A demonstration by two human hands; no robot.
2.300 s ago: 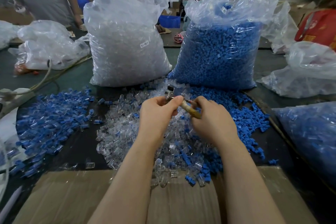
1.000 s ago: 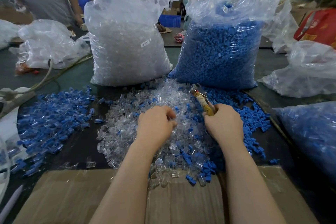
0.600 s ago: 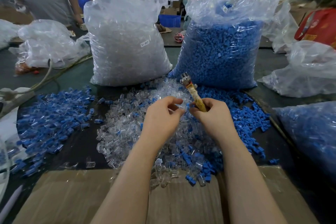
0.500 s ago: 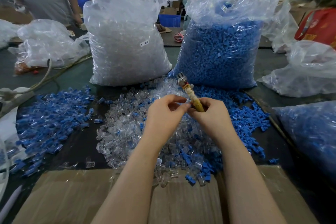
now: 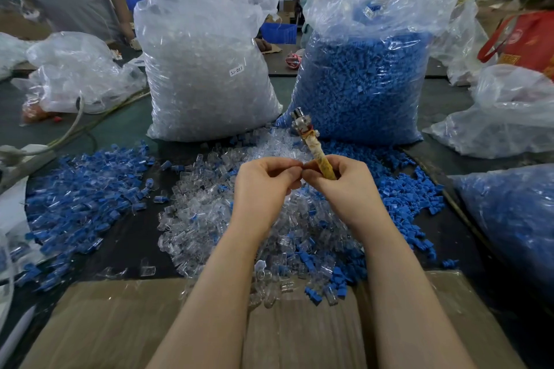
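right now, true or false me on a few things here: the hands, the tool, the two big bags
1. The right hand grips a tool, metal end up. True.
2. The left hand meets it fingertip to fingertip above the clear pile. True.
3. The left hand is flat and open. False: its fingers curl.
4. A clear bag and a blue bag stand behind the hands. True.
5. The blue bag is on the left. False: it is right of the clear bag.
6. The clear bag has no label. False: a white label reads SJ-017.
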